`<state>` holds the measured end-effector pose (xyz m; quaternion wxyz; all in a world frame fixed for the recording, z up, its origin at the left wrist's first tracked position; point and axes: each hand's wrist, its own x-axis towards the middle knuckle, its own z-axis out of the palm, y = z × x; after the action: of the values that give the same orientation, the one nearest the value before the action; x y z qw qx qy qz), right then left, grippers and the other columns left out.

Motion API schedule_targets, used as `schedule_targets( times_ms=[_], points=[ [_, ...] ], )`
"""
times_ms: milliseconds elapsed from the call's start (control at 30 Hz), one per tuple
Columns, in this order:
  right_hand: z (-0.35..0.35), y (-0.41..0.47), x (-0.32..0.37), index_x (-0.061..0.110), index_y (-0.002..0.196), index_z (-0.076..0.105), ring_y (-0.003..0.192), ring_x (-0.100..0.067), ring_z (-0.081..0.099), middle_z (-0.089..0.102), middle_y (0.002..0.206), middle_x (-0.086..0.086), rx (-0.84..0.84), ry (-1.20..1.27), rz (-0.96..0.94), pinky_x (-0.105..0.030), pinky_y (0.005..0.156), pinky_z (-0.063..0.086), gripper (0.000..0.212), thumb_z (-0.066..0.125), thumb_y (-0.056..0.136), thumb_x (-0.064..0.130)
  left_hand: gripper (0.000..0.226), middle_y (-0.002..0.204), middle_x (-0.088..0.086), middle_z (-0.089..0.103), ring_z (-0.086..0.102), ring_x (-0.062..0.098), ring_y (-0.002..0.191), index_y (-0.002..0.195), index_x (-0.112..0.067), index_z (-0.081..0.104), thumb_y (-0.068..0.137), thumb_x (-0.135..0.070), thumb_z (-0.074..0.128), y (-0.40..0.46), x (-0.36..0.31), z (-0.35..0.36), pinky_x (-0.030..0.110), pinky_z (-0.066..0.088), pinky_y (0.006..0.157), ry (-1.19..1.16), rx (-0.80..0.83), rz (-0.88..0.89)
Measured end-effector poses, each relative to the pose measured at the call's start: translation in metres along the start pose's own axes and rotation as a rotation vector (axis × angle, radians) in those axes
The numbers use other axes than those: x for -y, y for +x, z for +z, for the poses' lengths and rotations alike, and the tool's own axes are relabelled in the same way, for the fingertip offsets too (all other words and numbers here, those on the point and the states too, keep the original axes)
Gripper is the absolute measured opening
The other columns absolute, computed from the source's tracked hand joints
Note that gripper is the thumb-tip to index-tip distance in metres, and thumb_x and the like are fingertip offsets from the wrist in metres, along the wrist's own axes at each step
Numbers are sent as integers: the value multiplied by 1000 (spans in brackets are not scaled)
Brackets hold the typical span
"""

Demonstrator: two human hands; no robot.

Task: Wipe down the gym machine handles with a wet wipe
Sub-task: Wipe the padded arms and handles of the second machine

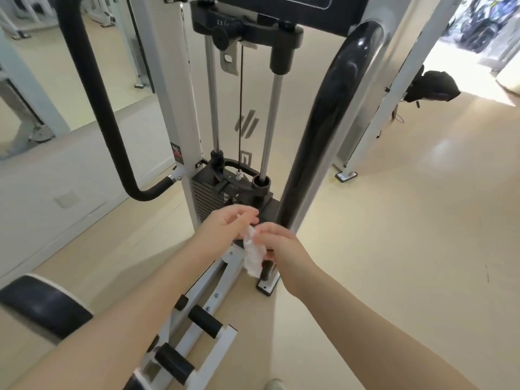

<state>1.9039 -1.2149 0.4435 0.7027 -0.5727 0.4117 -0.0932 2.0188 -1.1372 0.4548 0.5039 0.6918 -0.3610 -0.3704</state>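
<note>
The crumpled wet wipe [253, 256] hangs between both hands, pinched by the right hand [277, 243] with the left hand's [232, 222] fingers loosely curled at its top, so a slack pinch could drop it short of the padded handle [95, 108]

Single head-worn view, wide-angle, straight lines bowed at the edges. Looks forward and steeply down from standing height, facing the weight stack [225, 192] of a gym machine, close in front of it. Stack sits just above frame centre; guide rods [268, 128] run up from it to the top edge. Both forearms enter from the bottom corners and meet just below the stack. Floor [394, 220] fills the right of the stack, mirror wall [84, 80] the left.
</note>
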Motion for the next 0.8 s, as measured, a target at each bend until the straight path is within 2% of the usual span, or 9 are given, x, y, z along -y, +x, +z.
schedule_targets(
  times_ms=[100,167,267,367,433,533,600,667,800],
  points=[
    [31,6,5,16,77,67,87,-21,54,62,82,-1,-14,82,-74,-34,82,43,10,61,83,10,21,82,-5,70,65,2,75,97,-19,67,91,-30,50,-14,10,-28,13,50,64,-86,45,3],
    [49,10,4,14,78,66,82,-19,54,62,79,-2,-3,116,-71,-32,78,43,11,59,83,7,13,82,-2,71,67,5,75,93,-15,67,87,-24,59,-20,20,-50,15,50,65,-119,35,-11],
    [75,16,6,11,79,65,80,-21,53,59,80,-6,-22,42,6,-34,78,45,11,55,81,5,6,84,-2,71,66,9,79,88,-16,67,86,-19,62,-26,36,-78,19,50,72,-11,7,-2],
    [93,22,6,9,80,65,76,-16,51,55,77,-2,-134,-165,2,-30,73,45,17,48,84,9,9,71,-13,66,59,-7,66,81,-22,66,88,-20,61,-29,47,-94,10,44,66,63,12,-3],
    [102,25,5,12,84,65,78,-17,53,58,81,-2,-130,-195,-16,-32,74,47,16,49,87,12,8,73,-11,66,57,-8,64,82,-22,64,89,-22,60,-28,53,-102,17,44,69,78,31,-12],
    [104,28,3,15,93,65,69,-12,56,63,81,-2,-25,-180,-34,-24,59,47,10,56,89,17,6,81,-2,69,63,5,73,84,-21,64,88,-21,60,-26,57,-111,31,52,75,72,51,-8],
    [101,31,6,15,93,66,64,-6,59,65,75,3,159,-109,-48,-19,58,48,14,53,94,20,4,86,3,70,65,18,81,86,-18,63,88,-20,60,-23,59,-119,38,54,80,98,48,-2],
    [97,36,11,16,87,68,65,-4,59,63,74,4,278,-255,-55,-18,62,48,16,54,93,22,4,86,4,70,65,21,83,87,-18,63,88,-20,60,-19,60,-128,39,54,83,113,35,-6],
    [97,58,14,17,87,68,76,-10,56,62,81,2,222,-566,-90,-22,72,45,9,62,87,23,8,82,4,67,61,16,76,79,-21,63,83,-14,64,-10,66,-147,39,52,80,128,-6,-49]
  ],
)
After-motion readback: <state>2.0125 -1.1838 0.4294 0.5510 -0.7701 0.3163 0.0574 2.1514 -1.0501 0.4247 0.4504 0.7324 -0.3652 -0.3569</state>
